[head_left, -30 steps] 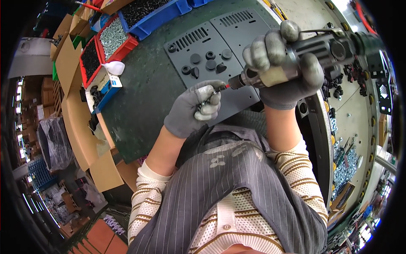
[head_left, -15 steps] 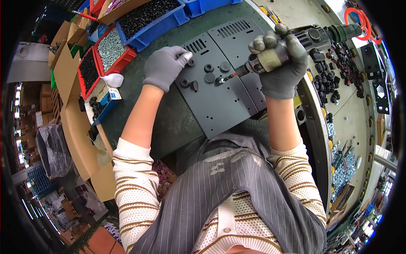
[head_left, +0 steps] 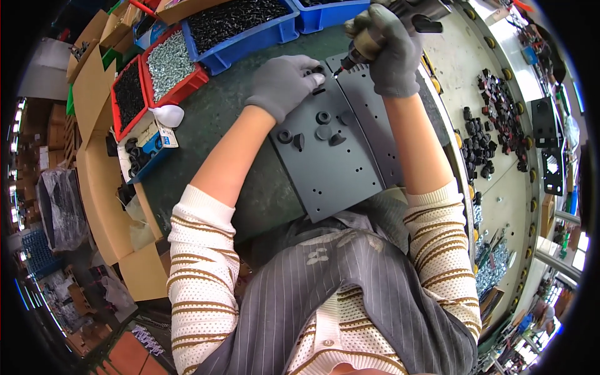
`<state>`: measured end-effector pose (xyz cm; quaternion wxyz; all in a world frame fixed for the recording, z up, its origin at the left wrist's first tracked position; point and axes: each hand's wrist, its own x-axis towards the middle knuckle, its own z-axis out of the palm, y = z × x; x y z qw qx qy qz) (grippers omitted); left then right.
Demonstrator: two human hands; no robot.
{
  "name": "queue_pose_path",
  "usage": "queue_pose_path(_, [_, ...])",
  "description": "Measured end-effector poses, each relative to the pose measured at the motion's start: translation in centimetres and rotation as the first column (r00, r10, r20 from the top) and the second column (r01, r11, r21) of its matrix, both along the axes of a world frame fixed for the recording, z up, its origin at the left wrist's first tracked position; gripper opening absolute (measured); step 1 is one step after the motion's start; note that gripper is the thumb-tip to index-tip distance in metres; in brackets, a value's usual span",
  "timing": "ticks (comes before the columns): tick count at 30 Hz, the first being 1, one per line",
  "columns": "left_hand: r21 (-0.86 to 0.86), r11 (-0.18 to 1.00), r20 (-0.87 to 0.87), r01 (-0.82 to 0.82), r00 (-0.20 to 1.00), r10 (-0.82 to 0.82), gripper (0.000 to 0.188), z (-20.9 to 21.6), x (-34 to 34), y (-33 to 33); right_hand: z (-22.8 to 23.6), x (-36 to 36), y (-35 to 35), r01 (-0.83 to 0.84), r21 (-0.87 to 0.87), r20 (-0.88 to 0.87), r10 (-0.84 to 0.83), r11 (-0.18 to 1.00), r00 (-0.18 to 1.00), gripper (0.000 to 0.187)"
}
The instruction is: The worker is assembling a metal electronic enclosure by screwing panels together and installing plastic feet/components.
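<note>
My left hand, in a grey glove, has thumb and fingers closed at the upper part of a grey slotted metal panel. They pinch a small black round part, partly hidden by the fingers. In my gloved right hand is a power screwdriver, its bit slanting down beside the left fingertips. Whether the bit touches anything I cannot tell. Several loose black round feet lie on the panel, among them a ring-shaped foot and a tipped one.
A second grey panel lies alongside on the green table. Beyond are a blue bin of black screws and red bins of screws. An open cardboard box stands left. Black parts lie right, past the table edge.
Both hands have moved up and away from me: the left, with the round part, also rightward. The screwdriver has left the middle of the panel. The foot at its bit now lies tipped there.
</note>
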<state>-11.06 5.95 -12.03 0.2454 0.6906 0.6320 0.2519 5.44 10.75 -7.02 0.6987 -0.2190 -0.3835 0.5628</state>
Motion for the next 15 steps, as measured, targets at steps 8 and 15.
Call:
queue_pose_path(8, [0.046, 0.998, -0.085, -0.042, 0.995, 0.046, 0.03, -0.8, 0.8, 1.3, -0.3, -3.2, 2.4, -0.186, 0.053, 0.516, 0.133, 0.981, 0.846, 0.022])
queue_pose_path(15, [0.162, 0.986, -0.174, 0.047, 0.985, -0.018, 0.025, -1.8, 0.5, 0.7, -1.7, -4.5, 2.3, -0.226, -0.064, 0.53, 0.225, 0.972, 0.818, 0.031])
